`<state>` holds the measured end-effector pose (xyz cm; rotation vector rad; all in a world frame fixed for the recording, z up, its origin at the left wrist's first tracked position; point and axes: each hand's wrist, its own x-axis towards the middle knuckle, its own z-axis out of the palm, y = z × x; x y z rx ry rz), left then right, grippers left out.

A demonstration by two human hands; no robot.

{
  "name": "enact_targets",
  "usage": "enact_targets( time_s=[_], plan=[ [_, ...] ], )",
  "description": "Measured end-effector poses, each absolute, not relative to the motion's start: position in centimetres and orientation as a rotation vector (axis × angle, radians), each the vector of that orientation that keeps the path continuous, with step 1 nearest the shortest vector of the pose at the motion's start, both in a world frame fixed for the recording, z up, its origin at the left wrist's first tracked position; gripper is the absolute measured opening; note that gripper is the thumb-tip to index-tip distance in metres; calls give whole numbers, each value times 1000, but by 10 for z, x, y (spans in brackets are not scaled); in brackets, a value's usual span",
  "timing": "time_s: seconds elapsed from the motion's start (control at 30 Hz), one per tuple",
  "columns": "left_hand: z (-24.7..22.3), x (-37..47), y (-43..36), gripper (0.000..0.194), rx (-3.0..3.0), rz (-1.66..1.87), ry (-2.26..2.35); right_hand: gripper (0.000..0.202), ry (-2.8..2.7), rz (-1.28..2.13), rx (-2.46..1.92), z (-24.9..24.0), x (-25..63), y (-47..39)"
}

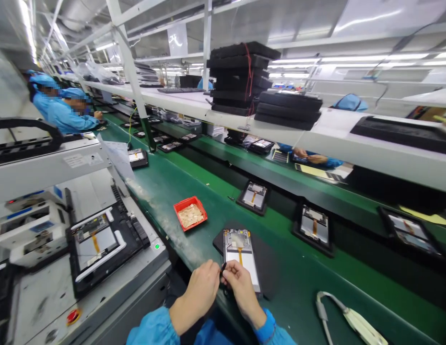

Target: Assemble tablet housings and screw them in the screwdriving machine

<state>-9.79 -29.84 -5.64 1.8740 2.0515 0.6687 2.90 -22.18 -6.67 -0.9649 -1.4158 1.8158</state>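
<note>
Open tablet is on a black pad on the green table; orange ribbon laid across, no cover on yet, so I'd guess partway done; right hand has fingers pinched round some small dark bit; left hand curled beside it, can't tell if it's gripping

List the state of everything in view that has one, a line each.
Right hand: pinching a small dark item
Left hand: fingers curled beside that item; grip unclear
Device in front: opened, internals exposed, lying on a dark pad
Device at left: opened, internals exposed
Red tray: holding tan pieces
Green button: lit
Red button: pressed or not, can't tell
Black slabs: stacked
</note>
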Motion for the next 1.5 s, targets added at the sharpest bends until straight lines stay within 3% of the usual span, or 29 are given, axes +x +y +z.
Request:
enact_targets(
  time_s=[0.2,0.3,0.43,0.63,0.73,0.83,0.97,1.2,1.5],
  plan=[
    [-32,-154,-263,18,1678,771,2365,34,-1283,1979,-1005,-54,40,-205],
    [-18,-206,-224,21,1380,566,2645,36,-1225,2030,-998,-48,53,-189],
    [-14,-245,-178,15,1323,372,2640,38,-1171,2041,-1026,-41,70,-175],
    [-13,-241,-176,26,1389,369,2654,40,-1105,1984,-1072,-42,81,-174],
    [-12,-213,-201,28,1420,558,2643,38,-1156,1924,-1098,-46,82,-176],
    [-19,-165,-232,23,1550,985,2230,35,-1306,1785,-1146,-50,86,-178],
    [-33,-110,-267,15,1455,1187,1754,20,-1770,1349,-1141,-55,102,-183],
    [-54,-89,-300,17,1414,1148,1641,19,-2452,617,-802,-74,131,-207],
    [-73,-88,-323,15,1410,1136,1706,24,-2593,347,-670,-92,130,-224]
  ],
)
